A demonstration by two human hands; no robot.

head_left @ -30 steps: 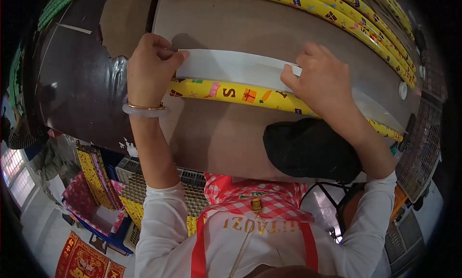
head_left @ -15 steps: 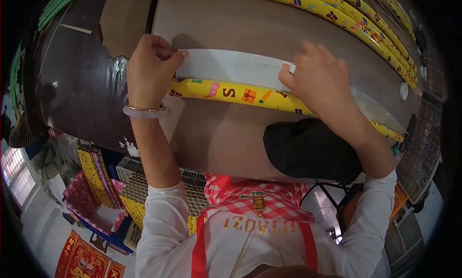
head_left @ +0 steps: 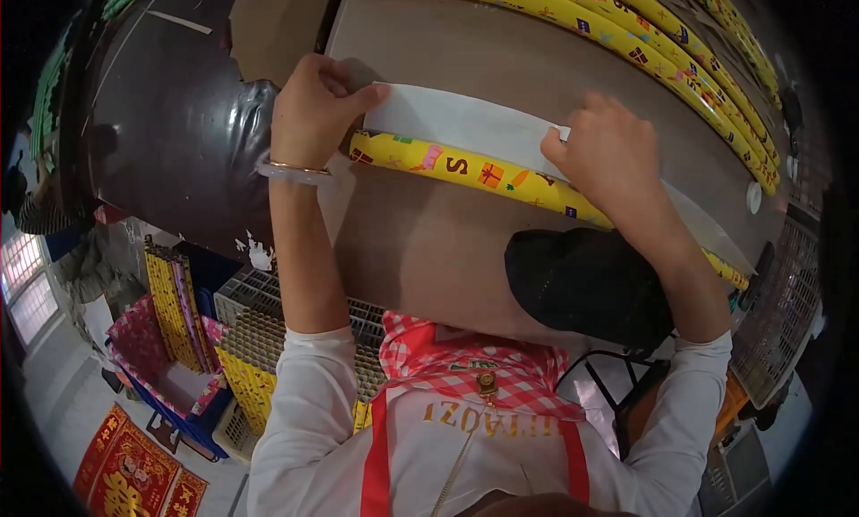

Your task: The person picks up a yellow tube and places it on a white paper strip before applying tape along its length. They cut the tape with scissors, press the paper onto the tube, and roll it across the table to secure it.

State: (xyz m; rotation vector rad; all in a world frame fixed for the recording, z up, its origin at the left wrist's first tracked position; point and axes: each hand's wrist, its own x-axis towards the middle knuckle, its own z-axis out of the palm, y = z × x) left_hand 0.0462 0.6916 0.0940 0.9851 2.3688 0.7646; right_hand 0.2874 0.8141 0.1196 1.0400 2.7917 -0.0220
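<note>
A roll of yellow patterned wrapping paper (head_left: 474, 170) lies across the table in front of me, printed with gifts, carrots and letters. Along its far side runs a white strip of paper (head_left: 461, 119), which looks like the sheet's plain back. My left hand (head_left: 309, 114) is at the strip's left end, its thumb on the far corner and its fingers curled. Farther right, my right hand (head_left: 613, 154) has closed its thumb and fingers on the strip's far edge. A black cloth-like item (head_left: 582, 284) lies between the roll and me, under my right forearm.
Several yellow patterned rolls (head_left: 626, 47) lie at the table's far right. Brown cardboard (head_left: 273, 25) and a dark glossy surface (head_left: 170, 114) are at the left. Below the table edge stand a flower-lined box (head_left: 134, 338) and yellow tubes (head_left: 250, 374).
The whole view has shifted, so the table and hands appear slightly farther right. Both hands keep their places on the strip, and the roll looks unchanged.
</note>
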